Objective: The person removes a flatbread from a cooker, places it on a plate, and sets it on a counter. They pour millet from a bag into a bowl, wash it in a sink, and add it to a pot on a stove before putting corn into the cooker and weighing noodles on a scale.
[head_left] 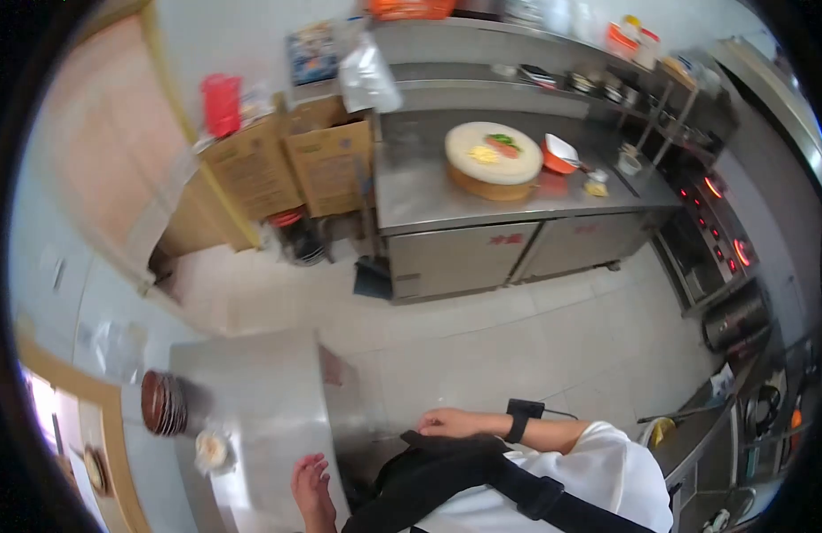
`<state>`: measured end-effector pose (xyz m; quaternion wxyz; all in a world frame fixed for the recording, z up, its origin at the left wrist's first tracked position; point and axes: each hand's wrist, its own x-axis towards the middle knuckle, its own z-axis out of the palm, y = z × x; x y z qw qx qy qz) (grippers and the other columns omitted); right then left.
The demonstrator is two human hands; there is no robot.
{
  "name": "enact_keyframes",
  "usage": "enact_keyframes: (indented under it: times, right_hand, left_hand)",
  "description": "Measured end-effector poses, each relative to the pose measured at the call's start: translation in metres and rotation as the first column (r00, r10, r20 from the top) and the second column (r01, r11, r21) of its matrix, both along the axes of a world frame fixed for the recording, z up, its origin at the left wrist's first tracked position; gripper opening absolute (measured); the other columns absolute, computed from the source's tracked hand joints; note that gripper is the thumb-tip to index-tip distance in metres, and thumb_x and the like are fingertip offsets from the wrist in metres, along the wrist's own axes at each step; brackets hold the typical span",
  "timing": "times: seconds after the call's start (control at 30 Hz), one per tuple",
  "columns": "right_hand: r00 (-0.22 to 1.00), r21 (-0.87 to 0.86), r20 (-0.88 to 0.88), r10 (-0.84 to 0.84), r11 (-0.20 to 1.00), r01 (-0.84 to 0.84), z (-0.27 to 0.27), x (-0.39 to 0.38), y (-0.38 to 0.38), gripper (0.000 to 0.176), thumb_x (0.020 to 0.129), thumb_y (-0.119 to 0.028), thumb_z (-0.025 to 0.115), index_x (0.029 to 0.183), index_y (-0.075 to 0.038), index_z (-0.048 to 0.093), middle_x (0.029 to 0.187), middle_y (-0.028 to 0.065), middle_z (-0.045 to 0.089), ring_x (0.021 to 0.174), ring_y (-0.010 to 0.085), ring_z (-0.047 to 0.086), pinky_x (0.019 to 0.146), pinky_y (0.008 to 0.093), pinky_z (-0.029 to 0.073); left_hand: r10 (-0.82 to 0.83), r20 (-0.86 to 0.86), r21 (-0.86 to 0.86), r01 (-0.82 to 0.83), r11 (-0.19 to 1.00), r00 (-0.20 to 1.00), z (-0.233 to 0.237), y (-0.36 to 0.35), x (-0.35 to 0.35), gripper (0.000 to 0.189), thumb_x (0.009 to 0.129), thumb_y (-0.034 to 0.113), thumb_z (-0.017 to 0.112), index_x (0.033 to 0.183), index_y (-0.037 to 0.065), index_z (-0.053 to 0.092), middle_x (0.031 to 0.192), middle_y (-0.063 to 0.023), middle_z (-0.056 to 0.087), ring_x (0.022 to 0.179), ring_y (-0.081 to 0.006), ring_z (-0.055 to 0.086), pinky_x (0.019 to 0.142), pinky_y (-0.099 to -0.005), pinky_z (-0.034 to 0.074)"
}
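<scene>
Black strap: long axis slants lower-right; dark, buckled
Left hand: I see it open
Right hand: grip state, I can't tell

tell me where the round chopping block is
In the head view, the round chopping block sits on the far steel counter, just left of the orange bowl.
</scene>
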<state>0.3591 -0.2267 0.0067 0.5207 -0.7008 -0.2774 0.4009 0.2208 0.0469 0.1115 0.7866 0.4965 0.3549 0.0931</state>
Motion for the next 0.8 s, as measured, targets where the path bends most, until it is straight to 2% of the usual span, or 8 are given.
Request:
enact_keyframes:
  times: [0.17, 0.27, 0.33, 0.4, 0.47, 0.53, 0.6, 0.8]
  right_hand:
    - [0.999, 0.029, 0.047, -0.025, 0.999, 0.024, 0.004, 0.04, -0.148, 0.026, 0.087, -0.026, 0.051, 0.094, -0.002, 0.058, 0.088, 0.0125, 0.059, 0.083, 0.0211, 0.055, 0.078, 0.0301, 0.042]
    - [0.997, -0.078, -0.034, -0.065, 0.995, 0.062, 0.011, 0.073, -0.225, 0.021, 0.087, -0.022, 0.05, 0.092, -0.003, 0.058, 0.086, 0.0071, 0.058, 0.082, 0.0151, 0.052, 0.076, 0.0276, 0.042]
    - [0.987, -0.117, -0.112, -0.119, 0.987, 0.105, 0.016, 0.093, -0.273, 0.02, 0.086, -0.021, 0.051, 0.092, -0.003, 0.058, 0.084, 0.0059, 0.058, 0.078, 0.0138, 0.052, 0.073, 0.0266, 0.042]
    - [0.969, -0.166, -0.18, -0.171, 0.976, 0.142, 0.016, 0.119, -0.312, 0.019, 0.086, -0.02, 0.053, 0.091, -0.003, 0.057, 0.081, 0.0046, 0.058, 0.075, 0.0125, 0.053, 0.071, 0.0256, 0.042]
    - [0.853, -0.171, 0.057, -0.519, 0.836, 0.521, 0.015, 0.151, -0.353, 0.017, 0.084, -0.018, 0.054, 0.092, -0.004, 0.057, 0.08, 0.0022, 0.058, 0.073, 0.0107, 0.053, 0.068, 0.0243, 0.043]
    - [0.814, -0.201, 0.087, -0.575, 0.79, 0.579, 0.025, 0.184, -0.388, 0.015, 0.084, -0.015, 0.053, 0.093, -0.003, 0.056, 0.081, 0.002, 0.058, 0.073, 0.0101, 0.053, 0.067, 0.0246, 0.043]
    - [0.645, -0.09, 0.072, -0.761, 0.639, 0.764, 0.024, 0.217, -0.419, 0.014, 0.084, -0.013, 0.054, 0.093, -0.002, 0.055, 0.078, 0.0032, 0.058, 0.07, 0.0096, 0.051, 0.064, 0.024, 0.044]
    - [0.521, -0.238, -0.005, -0.853, 0.507, 0.828, 0.024, 0.283, -0.516, 0.012, 0.085, -0.01, 0.05, 0.094, -0.002, 0.053, 0.082, 0.0038, 0.058, 0.073, 0.0096, 0.052, 0.067, 0.0242, 0.044]
  left_hand:
    - [-0.451, 0.106, -0.067, 0.459, 0.886, 0.886, -0.005, -0.143, 0.166, 0.019, 0.085, 0.012, 0.047, 0.101, 0.005, 0.052, 0.097, -0.0073, 0.058, 0.088, -0.0151, 0.054, 0.074, -0.0253, 0.041]
    - [-0.598, 0.144, -0.171, 0.615, 0.769, 0.788, -0.012, -0.236, 0.237, 0.019, 0.085, 0.012, 0.046, 0.102, 0.005, 0.052, 0.098, -0.0071, 0.057, 0.089, -0.015, 0.053, 0.075, -0.0255, 0.041]
    - [-0.752, 0.184, -0.27, 0.768, 0.581, 0.634, -0.008, -0.287, 0.272, 0.02, 0.084, 0.011, 0.047, 0.102, 0.005, 0.052, 0.1, -0.007, 0.057, 0.09, -0.014, 0.053, 0.075, -0.0247, 0.041]
    - [-0.8, 0.153, -0.271, 0.804, 0.53, 0.579, -0.015, -0.321, 0.309, 0.02, 0.084, 0.011, 0.047, 0.102, 0.005, 0.052, 0.101, -0.0068, 0.056, 0.09, -0.0136, 0.052, 0.076, -0.0247, 0.041]
    - [-0.848, 0.136, -0.269, 0.843, 0.466, 0.512, -0.031, -0.353, 0.35, 0.02, 0.084, 0.01, 0.047, 0.102, 0.005, 0.052, 0.102, -0.0066, 0.056, 0.091, -0.0131, 0.052, 0.076, -0.0246, 0.04]
    - [-0.876, 0.06, -0.241, 0.858, 0.453, 0.479, -0.047, -0.381, 0.393, 0.021, 0.085, 0.011, 0.044, 0.103, 0.003, 0.051, 0.104, -0.0076, 0.055, 0.092, -0.0145, 0.052, 0.077, -0.0262, 0.041]
    - [-0.894, 0.035, -0.209, 0.878, 0.431, 0.447, -0.055, -0.42, 0.445, 0.02, 0.086, 0.012, 0.044, 0.103, 0.004, 0.051, 0.102, -0.0054, 0.056, 0.092, -0.0135, 0.052, 0.077, -0.025, 0.04]
    - [-0.944, 0.14, -0.201, 0.942, 0.27, 0.3, -0.084, -0.602, 0.594, 0.021, 0.082, 0.009, 0.048, 0.101, 0.007, 0.052, 0.102, -0.0035, 0.056, 0.094, -0.0135, 0.051, 0.079, -0.0251, 0.039]
